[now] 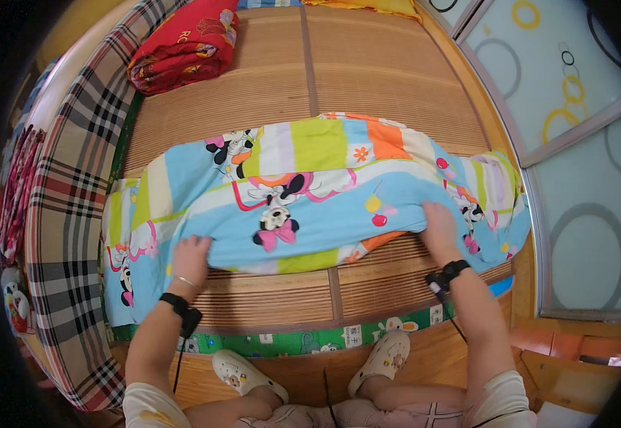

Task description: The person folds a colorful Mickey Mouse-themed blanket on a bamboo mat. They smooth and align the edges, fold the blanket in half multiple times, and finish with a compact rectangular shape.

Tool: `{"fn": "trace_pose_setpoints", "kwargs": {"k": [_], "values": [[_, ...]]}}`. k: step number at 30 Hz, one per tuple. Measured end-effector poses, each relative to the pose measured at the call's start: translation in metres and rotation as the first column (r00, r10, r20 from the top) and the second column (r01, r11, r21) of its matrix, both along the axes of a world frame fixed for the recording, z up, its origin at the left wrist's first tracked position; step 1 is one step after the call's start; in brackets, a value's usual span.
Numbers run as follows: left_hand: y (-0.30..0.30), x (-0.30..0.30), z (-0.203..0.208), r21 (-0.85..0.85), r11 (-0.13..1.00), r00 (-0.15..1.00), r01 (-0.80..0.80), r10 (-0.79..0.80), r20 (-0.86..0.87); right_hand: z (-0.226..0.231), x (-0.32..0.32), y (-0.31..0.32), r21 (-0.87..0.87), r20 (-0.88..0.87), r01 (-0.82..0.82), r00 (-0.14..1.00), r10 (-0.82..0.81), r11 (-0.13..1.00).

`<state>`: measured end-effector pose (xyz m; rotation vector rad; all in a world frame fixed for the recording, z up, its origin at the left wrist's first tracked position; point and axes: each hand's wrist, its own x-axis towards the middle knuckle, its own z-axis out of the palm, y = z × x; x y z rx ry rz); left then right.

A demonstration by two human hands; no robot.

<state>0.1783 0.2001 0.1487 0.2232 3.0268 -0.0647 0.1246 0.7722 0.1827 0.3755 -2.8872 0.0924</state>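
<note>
Spread across the mat in front of me is a cartoon-print quilt [325, 207] in light blue, green, white and orange, folded into a long band from left to right. My left hand [191, 258] grips its near edge at the left, fingers curled into the cloth. At the right, my right hand [439, 227] is closed on the same near edge. Between the hands the edge runs fairly straight, with a strip of green and orange showing beneath it. The quilt's two ends lie loose and rumpled beyond each hand.
The quilt rests on a brown slatted mat [275, 303]. A folded red quilt [189, 50] lies at the far left, with yellow cloth [367, 8] at the far edge. A plaid padded side [68, 214] bounds the left; frosted sliding doors [574, 157] stand at the right.
</note>
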Motion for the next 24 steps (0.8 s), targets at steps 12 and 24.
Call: {"fn": "trace_pose_setpoints", "kwargs": {"k": [12, 24], "values": [[0.003, 0.051, 0.005, -0.003, 0.991, 0.985, 0.136, -0.135, 0.108, -0.024, 0.084, 0.004, -0.016, 0.536, -0.158, 0.832, 0.142, 0.987], [0.007, 0.022, -0.018, 0.096, 0.995, 0.996, 0.04, -0.048, 0.078, -0.028, 0.023, -0.04, 0.271, 0.068, 0.01, 0.997, -0.029, 0.962]]}}
